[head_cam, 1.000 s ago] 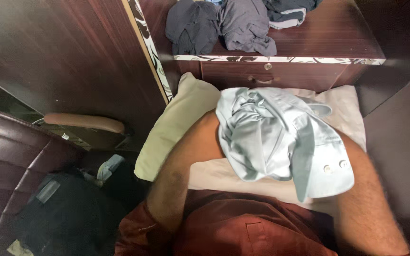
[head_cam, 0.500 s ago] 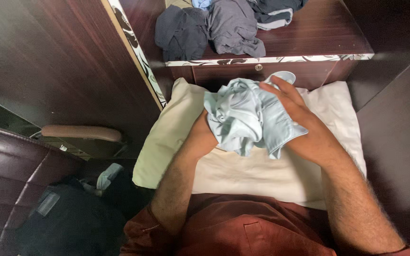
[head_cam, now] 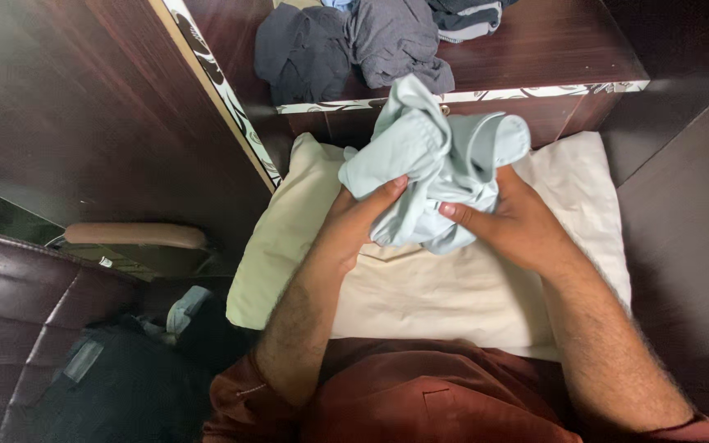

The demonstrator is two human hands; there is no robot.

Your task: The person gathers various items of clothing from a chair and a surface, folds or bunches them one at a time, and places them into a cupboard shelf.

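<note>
Presently, findings as follows.
Garment: crumpled pale blue cotton shirt [head_cam: 436, 160], raised above the cream pillow [head_cam: 453, 287] on my lap.
Left hand [head_cam: 357, 221]: my fingers clenched into the shirt's left side.
Right hand [head_cam: 509, 220]: gripping its lower right folds.
Behind: dark grey clothes [head_cam: 354, 45] heaped on the dark wooden drawer unit [head_cam: 551, 57].

Shirt [head_cam: 432, 164] pale blue, plain. Pillow [head_cam: 486, 287] cream, greener tint at left end. Clothes pile [head_cam: 354, 45] dark grey, navy, bit of light blue. Cabinet [head_cam: 551, 57] dark red-brown wood, white edge strip with black floral pattern. Chair [head_cam: 10, 312] dark maroon, quilted; armrest [head_cam: 134, 235] tan. Sleeve [head_cam: 240, 402] rust red.
</note>
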